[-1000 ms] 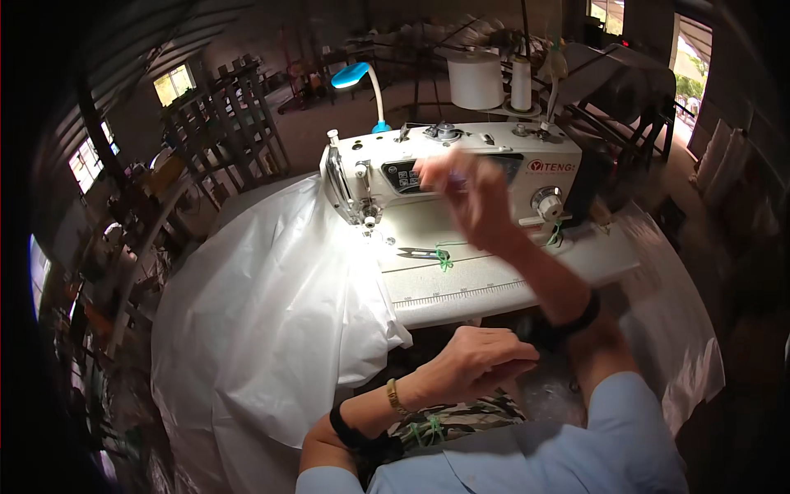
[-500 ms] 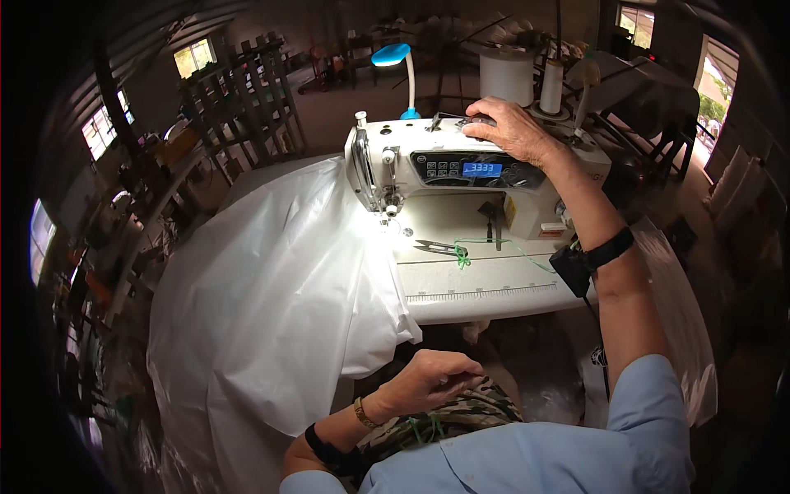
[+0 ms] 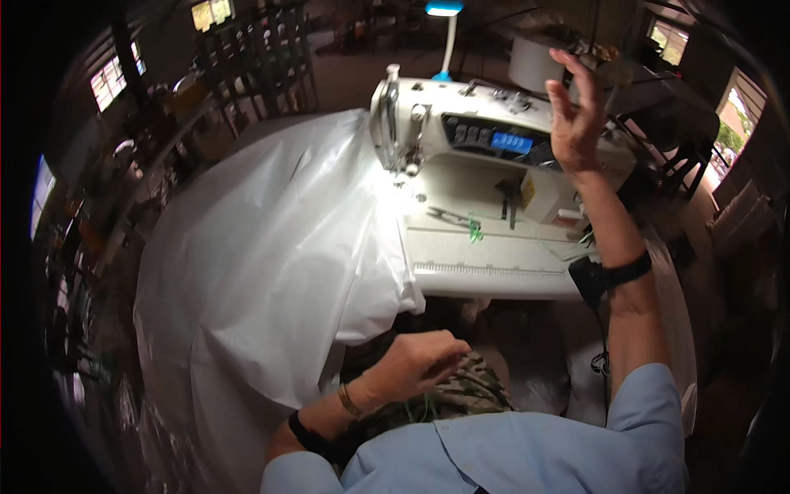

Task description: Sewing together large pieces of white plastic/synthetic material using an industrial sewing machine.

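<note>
The empty right hand (image 3: 578,123) hovers open-fingered near the white sewing machine (image 3: 461,100); the left hand (image 3: 414,363) curls loosely, any contents hidden.

Head-worn fisheye, facing down and forward, near sewing machine (image 3: 487,130)

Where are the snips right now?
In the head view, the snips lie near the middle on the sewing machine bed, right of the white sheet, with green thread at their right end.
</note>
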Demonstrator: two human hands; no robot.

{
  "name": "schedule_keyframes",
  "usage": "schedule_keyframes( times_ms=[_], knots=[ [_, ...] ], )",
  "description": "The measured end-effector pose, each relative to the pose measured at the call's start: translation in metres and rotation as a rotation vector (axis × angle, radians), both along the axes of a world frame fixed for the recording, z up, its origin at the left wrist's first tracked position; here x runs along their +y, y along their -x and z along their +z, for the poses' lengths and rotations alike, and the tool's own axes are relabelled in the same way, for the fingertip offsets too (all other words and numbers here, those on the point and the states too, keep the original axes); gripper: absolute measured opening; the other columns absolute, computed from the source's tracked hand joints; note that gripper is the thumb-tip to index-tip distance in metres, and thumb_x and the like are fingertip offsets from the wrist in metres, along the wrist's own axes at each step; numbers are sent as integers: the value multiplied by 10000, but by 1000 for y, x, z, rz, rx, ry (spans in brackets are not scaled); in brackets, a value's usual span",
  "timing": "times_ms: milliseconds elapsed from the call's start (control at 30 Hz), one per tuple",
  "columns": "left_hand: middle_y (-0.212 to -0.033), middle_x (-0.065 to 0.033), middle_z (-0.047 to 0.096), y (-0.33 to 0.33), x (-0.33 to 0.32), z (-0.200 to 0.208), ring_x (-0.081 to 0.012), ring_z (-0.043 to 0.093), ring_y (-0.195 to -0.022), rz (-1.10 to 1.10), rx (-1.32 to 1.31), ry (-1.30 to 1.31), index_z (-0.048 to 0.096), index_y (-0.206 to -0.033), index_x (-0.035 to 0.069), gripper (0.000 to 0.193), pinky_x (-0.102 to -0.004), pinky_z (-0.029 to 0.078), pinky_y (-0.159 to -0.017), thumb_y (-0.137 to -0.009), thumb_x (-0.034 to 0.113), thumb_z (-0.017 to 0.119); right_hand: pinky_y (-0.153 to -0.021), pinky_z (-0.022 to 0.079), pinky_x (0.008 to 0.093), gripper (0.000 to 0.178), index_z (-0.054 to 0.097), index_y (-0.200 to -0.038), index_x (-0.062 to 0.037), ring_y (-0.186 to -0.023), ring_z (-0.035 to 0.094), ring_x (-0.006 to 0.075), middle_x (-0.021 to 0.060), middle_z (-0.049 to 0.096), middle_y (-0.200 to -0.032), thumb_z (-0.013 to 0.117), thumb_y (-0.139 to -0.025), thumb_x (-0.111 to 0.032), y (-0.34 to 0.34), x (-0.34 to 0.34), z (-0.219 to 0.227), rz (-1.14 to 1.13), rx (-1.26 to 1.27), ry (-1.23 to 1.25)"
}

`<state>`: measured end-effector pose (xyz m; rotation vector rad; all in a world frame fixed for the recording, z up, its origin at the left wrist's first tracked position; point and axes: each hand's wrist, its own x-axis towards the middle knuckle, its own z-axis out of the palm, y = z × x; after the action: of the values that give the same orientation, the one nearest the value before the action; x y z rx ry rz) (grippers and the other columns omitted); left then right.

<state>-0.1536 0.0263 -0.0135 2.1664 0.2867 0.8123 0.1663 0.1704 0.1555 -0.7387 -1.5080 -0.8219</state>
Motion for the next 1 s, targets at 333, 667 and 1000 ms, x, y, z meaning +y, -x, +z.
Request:
schedule_keyframes(
  times_ms=[333,667,1000],
  knots=[
    [-946,-118,678,91,-19,-34,-180,653,-824,427,197,303,647,-1071,-36,216,-282,510,-728,-870,28,694,-875,518,379,386,627,-1187,27,-1043,650,330,201,658,-1179,662,-907,-236,131,-159,-221,424,225,1510],
    [-1063,-206,638,177,-94,-112,-286,659,-850,832,443,484,569,-1228,-19,426,-328,534,-713,-844,84,719,-730,466,345,508,570,-1248,20,-769,539,177,135,617,-987,737,-826,-209,172,-115,-303,614,608,1625],
    [-1320,-216,486,237,-69,-99,-410,441,-1256,1528,745,-102,439,-1397,11,694,-488,377,-1044,-813,186,771,-919,500,317,382,612,-1183,-26,-1000,610,136,55,667,-1088,754,-847,-141,196,-124,-284,1049,646,1735]
  ],
)
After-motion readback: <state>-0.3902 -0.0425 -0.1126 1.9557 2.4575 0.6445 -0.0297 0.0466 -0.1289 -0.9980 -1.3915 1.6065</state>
